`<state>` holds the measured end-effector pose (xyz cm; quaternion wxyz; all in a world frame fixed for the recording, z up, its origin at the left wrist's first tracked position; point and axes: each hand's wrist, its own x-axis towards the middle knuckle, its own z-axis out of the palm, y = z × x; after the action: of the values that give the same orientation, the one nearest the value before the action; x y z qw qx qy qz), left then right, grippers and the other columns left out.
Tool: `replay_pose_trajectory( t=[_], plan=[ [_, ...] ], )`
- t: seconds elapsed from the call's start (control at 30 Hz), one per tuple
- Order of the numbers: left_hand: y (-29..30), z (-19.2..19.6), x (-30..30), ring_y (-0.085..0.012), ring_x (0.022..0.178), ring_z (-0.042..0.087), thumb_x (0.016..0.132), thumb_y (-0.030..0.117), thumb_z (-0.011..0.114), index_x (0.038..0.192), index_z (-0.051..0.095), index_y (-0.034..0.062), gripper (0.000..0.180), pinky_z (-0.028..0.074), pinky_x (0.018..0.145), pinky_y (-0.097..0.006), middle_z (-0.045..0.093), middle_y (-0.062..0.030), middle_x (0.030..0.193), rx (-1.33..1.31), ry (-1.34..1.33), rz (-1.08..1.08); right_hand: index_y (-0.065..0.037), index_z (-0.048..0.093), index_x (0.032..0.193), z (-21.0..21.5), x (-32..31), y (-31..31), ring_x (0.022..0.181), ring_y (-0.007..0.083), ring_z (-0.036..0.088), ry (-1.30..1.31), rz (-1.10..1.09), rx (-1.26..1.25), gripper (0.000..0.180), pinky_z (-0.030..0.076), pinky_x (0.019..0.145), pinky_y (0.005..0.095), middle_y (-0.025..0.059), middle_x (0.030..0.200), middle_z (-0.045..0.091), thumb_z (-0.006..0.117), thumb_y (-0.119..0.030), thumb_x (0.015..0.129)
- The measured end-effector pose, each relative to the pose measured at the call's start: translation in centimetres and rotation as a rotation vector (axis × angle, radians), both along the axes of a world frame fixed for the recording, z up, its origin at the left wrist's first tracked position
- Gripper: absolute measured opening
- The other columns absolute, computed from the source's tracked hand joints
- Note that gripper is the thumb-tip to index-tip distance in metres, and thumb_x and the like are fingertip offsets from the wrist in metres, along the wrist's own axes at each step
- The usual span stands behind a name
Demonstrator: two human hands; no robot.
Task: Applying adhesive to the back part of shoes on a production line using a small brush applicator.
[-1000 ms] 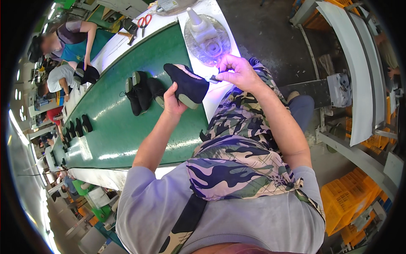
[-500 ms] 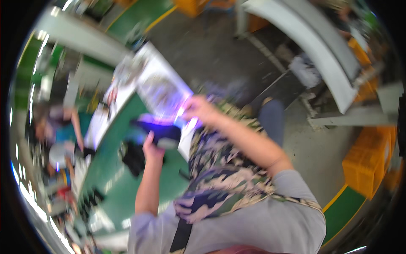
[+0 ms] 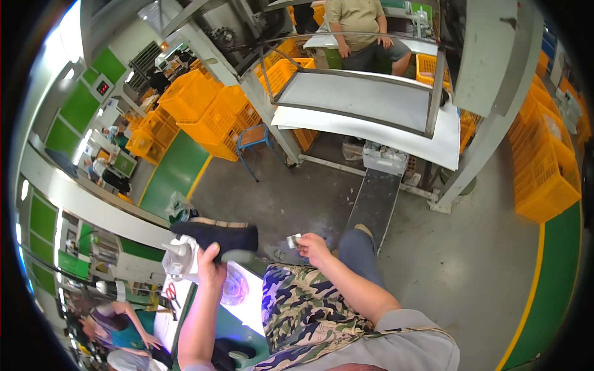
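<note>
My left hand (image 3: 211, 266) is closed around a black shoe (image 3: 216, 238), raised above the table's end. A tan edge runs along the shoe's top, and a grey-green part shows beneath it, blurred. My right hand (image 3: 314, 248) pinches a small whitish piece (image 3: 293, 241) whose kind I cannot make out; it is apart from the shoe. Close to my left hand stands a white bottle with a spout (image 3: 179, 256). Below, on the lit white tabletop, sits a clear round dish (image 3: 235, 285). Another black shoe (image 3: 232, 353) lies by my left forearm, partly hidden.
Ahead stands a metal-framed machine with a white sheet (image 3: 365, 117) and a dark pedal board (image 3: 371, 198). Yellow crates (image 3: 192, 96) and a blue-legged stool (image 3: 252, 139) are at the left. Co-workers sit at far left (image 3: 117, 328) and beyond the machine (image 3: 359, 25). Red scissors (image 3: 171, 292) lie nearby.
My view has swung up from the table toward the machine. The shoe has been lifted off the table area, and my hands have moved apart. Each keeps its hold.
</note>
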<state>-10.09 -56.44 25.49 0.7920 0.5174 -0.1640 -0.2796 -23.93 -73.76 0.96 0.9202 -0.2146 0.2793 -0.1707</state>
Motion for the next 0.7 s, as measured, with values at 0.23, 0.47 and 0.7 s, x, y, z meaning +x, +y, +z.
replay_pose_trajectory(
  t=[0.23,0.47,0.7],
  plan=[
    [-19.8,4.0,-0.9,-0.0257,0.105,0.062,0.076,-0.001,0.068,0.126,0.05,0.0019,0.054,0.052,0.094,-0.038,0.062,-0.0098,0.116,0.152,-0.155,-0.087,-0.01,0.059,0.088,-4.9,-0.4,-2.5,0.066,0.0123,0.06,0.108,-0.121,-0.013,0.012,0.042,0.052,0.0256,0.0024,0.078,0.065,0.07,-0.011,0.083],
    [-38.8,1.9,-1.9,-0.0225,0.093,0.066,0.076,0.001,0.071,0.116,0.059,0.0,0.042,0.054,0.084,-0.033,0.067,-0.0096,0.1,0.155,-0.503,-0.198,-0.009,0.061,0.085,-4.2,0.1,-5.0,0.065,0.0105,0.058,0.187,-0.251,-0.096,0.016,0.041,0.054,0.0253,0.0018,0.077,0.064,0.075,-0.012,0.078],
    [-53.9,0.9,-2.1,-0.0235,0.083,0.067,0.061,0.021,0.084,0.104,0.063,-0.0055,0.054,0.052,0.078,-0.032,0.069,-0.0129,0.092,0.436,-1.005,-0.18,-0.01,0.06,0.085,-4.1,-0.1,-5.6,0.066,0.0094,0.057,0.092,-0.221,0.015,0.014,0.041,0.057,0.024,0.0001,0.078,0.064,0.073,-0.012,0.08]
  ],
)
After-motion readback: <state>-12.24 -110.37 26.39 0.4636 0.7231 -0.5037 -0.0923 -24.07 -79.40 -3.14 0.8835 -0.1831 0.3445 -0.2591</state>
